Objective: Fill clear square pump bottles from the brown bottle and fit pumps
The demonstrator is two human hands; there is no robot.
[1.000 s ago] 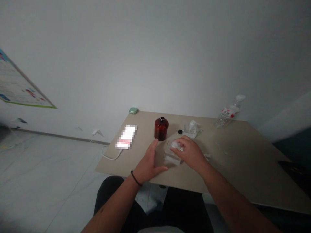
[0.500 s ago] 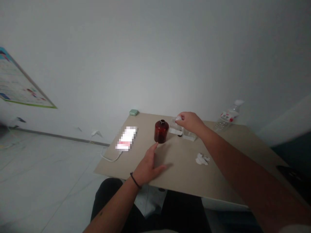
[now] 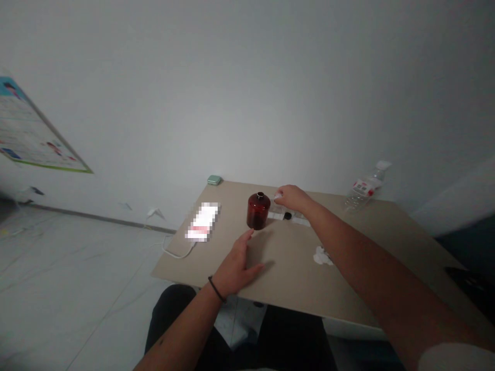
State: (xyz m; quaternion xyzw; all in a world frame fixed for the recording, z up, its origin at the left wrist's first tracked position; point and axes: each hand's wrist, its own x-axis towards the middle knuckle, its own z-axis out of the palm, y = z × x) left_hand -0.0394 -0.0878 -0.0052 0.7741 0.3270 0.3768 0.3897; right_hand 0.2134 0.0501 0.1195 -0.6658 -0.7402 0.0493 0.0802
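Note:
A dark red bottle (image 3: 258, 212) with a narrow open neck stands upright on the beige table (image 3: 278, 273). My left hand (image 3: 237, 265) is in front of it with thumb and fingers apart, holding nothing. Behind and to the right of the bottle, the fingers of my right hand (image 3: 292, 197) pinch something small and whitish (image 3: 278, 198), too small to make out. Below that hand are clear, white-edged pieces (image 3: 300, 220), partly hidden, and a small black round object (image 3: 287, 216).
A bright phone (image 3: 203, 221) with a white cable lies at the left. A green case (image 3: 214, 180) sits at the back left corner. Crumpled white tissue (image 3: 322, 256) lies by my right forearm. A clear plastic bottle (image 3: 363, 189) is at the back right, near the wall.
My right hand has moved slightly left and down, closer to the red bottle's neck. The clear piece beneath it sits lower, now partly behind the bottle. My left hand has hardly moved.

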